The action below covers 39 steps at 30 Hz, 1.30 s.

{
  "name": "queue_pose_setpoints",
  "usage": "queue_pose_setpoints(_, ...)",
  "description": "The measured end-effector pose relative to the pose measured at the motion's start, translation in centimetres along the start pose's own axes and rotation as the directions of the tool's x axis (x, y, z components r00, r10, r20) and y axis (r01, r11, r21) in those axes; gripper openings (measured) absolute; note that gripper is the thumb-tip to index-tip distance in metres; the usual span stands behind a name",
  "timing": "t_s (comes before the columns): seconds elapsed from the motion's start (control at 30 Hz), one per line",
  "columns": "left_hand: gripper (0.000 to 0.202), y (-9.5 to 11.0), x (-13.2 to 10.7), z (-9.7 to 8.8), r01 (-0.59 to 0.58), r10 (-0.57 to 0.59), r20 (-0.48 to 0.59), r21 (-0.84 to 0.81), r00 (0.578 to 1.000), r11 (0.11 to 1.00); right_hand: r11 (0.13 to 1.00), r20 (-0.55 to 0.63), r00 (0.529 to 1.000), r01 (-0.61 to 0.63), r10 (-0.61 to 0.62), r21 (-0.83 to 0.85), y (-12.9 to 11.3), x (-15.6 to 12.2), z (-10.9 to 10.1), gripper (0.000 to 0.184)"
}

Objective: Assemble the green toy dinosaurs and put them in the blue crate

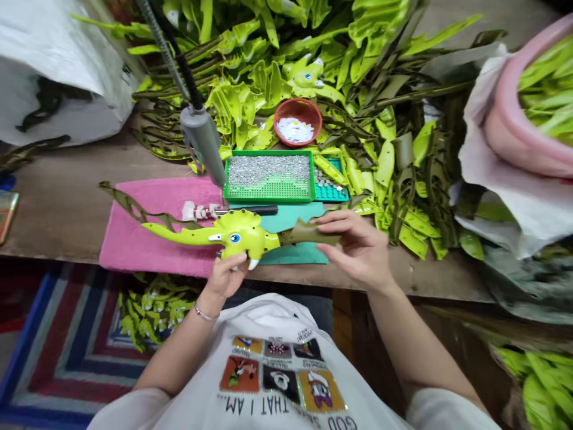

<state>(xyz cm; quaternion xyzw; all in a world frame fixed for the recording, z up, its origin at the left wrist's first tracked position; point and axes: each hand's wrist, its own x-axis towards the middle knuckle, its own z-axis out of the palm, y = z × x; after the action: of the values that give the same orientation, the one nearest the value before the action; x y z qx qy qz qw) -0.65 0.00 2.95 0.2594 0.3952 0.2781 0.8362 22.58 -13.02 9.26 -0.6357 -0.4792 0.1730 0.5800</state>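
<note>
A left hand (224, 276) grips the lime-green plastic dinosaur cutout (239, 234) by its body above a pink towel (134, 257), as the right hand's (358, 248) fingers pinch its olive tail strip (308, 232). The light-looking piece seems stiff and is best held at the body; the strip is probably flexible.

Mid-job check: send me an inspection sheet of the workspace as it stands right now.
surface: wooden bench, with pink towel and green mat.
job's things: green toy dinosaur held over the towel; olive strip touching it.
clutter: heaped green parts, tray of silver studs, red bowl, black-handled tool.
grippers: left hand grips the dinosaur; right hand pinches the strip.
cables: black cord running to a grey fixture.
surroundings: striped rug, pink basin, white sack.
</note>
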Motion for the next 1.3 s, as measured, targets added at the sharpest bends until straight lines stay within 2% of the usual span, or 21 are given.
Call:
queue_pose_setpoints(0.07,0.039,-0.1,-0.2,0.1,0.007,-0.007,0.011,-0.011,1.0,1.0,0.993,0.161,0.98,0.108,-0.114,0.044,0.5,0.1,2.2,0.017)
queue_pose_setpoints(0.17,0.043,0.1,-0.5,-0.4,0.01,-0.01,0.018,-0.02,1.0,1.0,0.978,0.262,0.946,0.208,-0.192,-0.035,1.4,0.1,3.9,0.022)
queue_pose_setpoints(0.27,0.048,0.2,-0.9,-1.0,0.011,-0.011,0.042,-0.006,0.999,1.0,0.956,0.281,0.937,0.257,-0.21,-0.141,1.6,-0.1,4.7,0.025)
queue_pose_setpoints(0.37,0.052,-0.5,-1.3,-0.4,-0.086,0.085,0.078,0.004,0.993,0.996,0.944,0.249,0.939,0.283,-0.238,-0.167,1.3,-0.6,5.7,0.024)
queue_pose_setpoints(0.47,0.05,-1.7,-1.5,1.0,-0.251,0.254,-0.053,0.056,0.966,0.966,0.93,0.263,0.92,0.337,-0.291,-0.149,1.2,-1.0,7.0,0.02)
queue_pose_setpoints(0.57,0.045,-2.4,-1.6,2.1,-0.323,0.346,-0.2,0.138,0.917,0.936,0.929,0.367,0.904,0.309,-0.22,-0.204,1.0,-0.4,6.9,0.022)
queue_pose_setpoints(0.63,0.044,-2.5,-1.5,2.3,-0.325,0.357,-0.206,0.176,0.911,0.929,0.939,0.452,0.891,0.183,-0.034,-0.291,0.3,0.5,6.0,0.039)
queue_pose_setpoints(0.7,0.045,-2.5,-1.6,2.2,-0.317,0.356,-0.199,0.203,0.913,0.926,0.925,0.552,0.81,0.032,0.198,-0.379,-0.6,1.6,5.0,0.05)
queue_pose_setpoints(0.73,0.046,-2.4,-1.6,2.2,-0.31,0.352,-0.204,0.211,0.913,0.927,0.913,0.605,0.741,-0.029,0.293,-0.407,-1.0,2.2,4.6,0.048)
queue_pose_setpoints(0.8,0.046,-2.5,-1.6,2.2,-0.285,0.332,-0.225,0.216,0.916,0.934,0.902,0.692,0.605,-0.11,0.393,-0.417,-1.4,3.2,4.2,0.039)
queue_pose_setpoints(0.83,0.045,-2.5,-1.5,2.2,-0.272,0.319,-0.235,0.213,0.918,0.939,0.904,0.716,0.567,-0.139,0.407,-0.403,-1.3,3.6,4.2,0.036)
queue_pose_setpoints(0.9,0.045,-2.6,-1.6,2.2,-0.246,0.292,-0.247,0.2,0.924,0.948,0.911,0.726,0.553,-0.192,0.409,-0.366,-0.7,4.2,4.4,0.033)
queue_pose_setpoints(1.0,0.049,-2.4,-2.6,1.3,-0.139,0.177,-0.236,0.168,0.955,0.976,0.914,0.747,0.527,-0.252,0.404,-0.317,0.8,4.8,4.8,0.03)
queue_pose_setpoints(1.07,0.052,-2.2,-3.9,0.3,0.103,-0.078,-0.138,0.186,0.987,0.977,0.907,0.757,0.501,-0.263,0.419,-0.328,1.8,5.1,5.1,0.028)
queue_pose_setpoints(1.1,0.054,-2.0,-4.6,-0.2,0.257,-0.252,-0.052,0.247,0.966,0.934,0.903,0.758,0.491,-0.257,0.43,-0.345,2.2,5.1,5.3,0.028)
queue_pose_setpoints(1.13,0.057,-1.8,-5.2,-0.6,0.368,-0.404,0.036,0.347,0.914,0.863,0.9,0.761,0.481,-0.243,0.436,-0.362,2.4,5.2,5.5,0.028)
queue_pose_setpoints(1.17,0.057,-1.6,-5.7,-0.8,0.39,-0.49,0.109,0.468,0.865,0.793,0.901,0.762,0.48,-0.219,0.434,-0.375,2.5,5.2,5.6,0.029)
queue_pose_setpoints(1.2,0.052,-1.4,-5.9,-0.8,0.306,-0.488,0.177,0.588,0.855,0.749,0.907,0.76,0.498,-0.186,0.419,-0.378,2.6,5.2,5.7,0.03)
queue_pose_setpoints(1.23,0.045,-1.1,-5.7,-0.5,0.118,-0.398,0.264,0.687,0.878,0.717,0.917,0.748,0.539,-0.149,0.388,-0.369,2.5,5.2,5.6,0.031)
queue_pose_setpoints(1.27,0.037,-0.7,-5.2,0.0,-0.142,-0.233,0.376,0.744,0.897,0.653,0.928,0.715,0.607,-0.11,0.346,-0.356,2.3,5.3,5.2,0.03)
queue_pose_setpoints(1.3,0.031,-0.3,-4.4,0.7,-0.416,-0.043,0.506,0.75,0.861,0.514,0.934,0.649,0.7,-0.076,0.299,-0.349,2.0,5.6,4.5,0.026)
